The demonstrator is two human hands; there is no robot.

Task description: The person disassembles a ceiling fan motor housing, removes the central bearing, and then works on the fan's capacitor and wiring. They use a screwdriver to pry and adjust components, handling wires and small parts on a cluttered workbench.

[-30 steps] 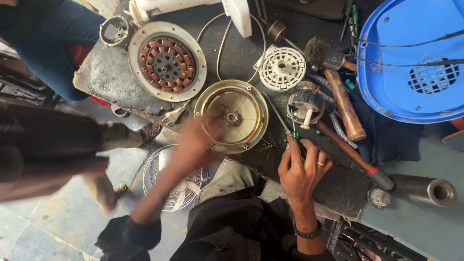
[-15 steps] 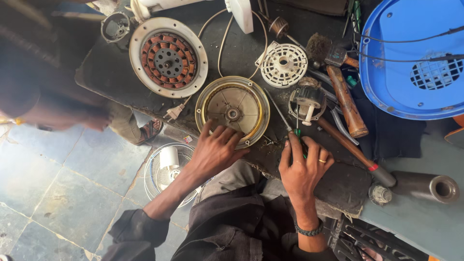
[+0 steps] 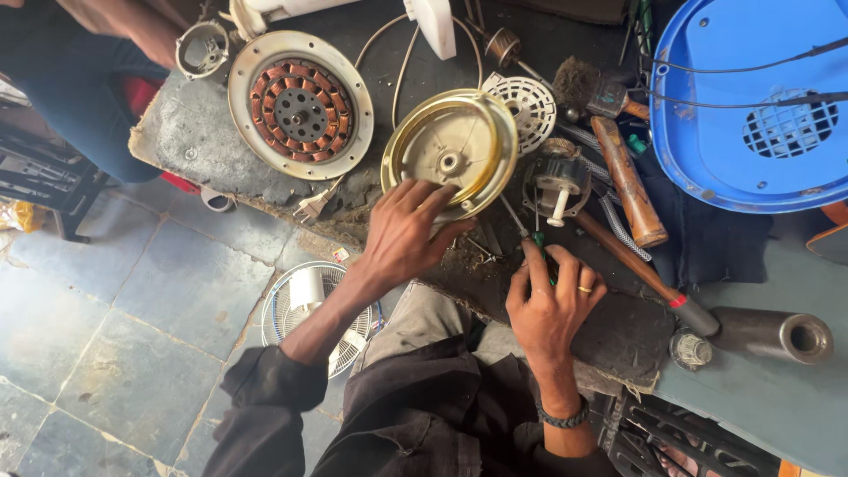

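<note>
A round gold-rimmed metal motor cover (image 3: 446, 155) lies on the dark workbench, tilted up on its near side. My left hand (image 3: 402, 234) grips its lower edge, fingers over the rim. My right hand (image 3: 552, 300) rests on the bench just right of it, wrapped around a green-handled screwdriver (image 3: 528, 231) whose thin shaft points up toward the cover. A ring shows on that hand and a dark band on its wrist.
A motor stator with copper windings (image 3: 300, 106) lies at the left. A white vented disc (image 3: 530, 102), a small motor part (image 3: 558, 181), wooden-handled tools (image 3: 627, 181), a blue plastic fan housing (image 3: 751, 97) and a metal tube (image 3: 777, 334) are right. Another person (image 3: 79, 79) stands far left.
My left hand has moved onto the cover's lower rim and lifted that edge. The camera view has shifted. My right hand stays on the screwdriver.
</note>
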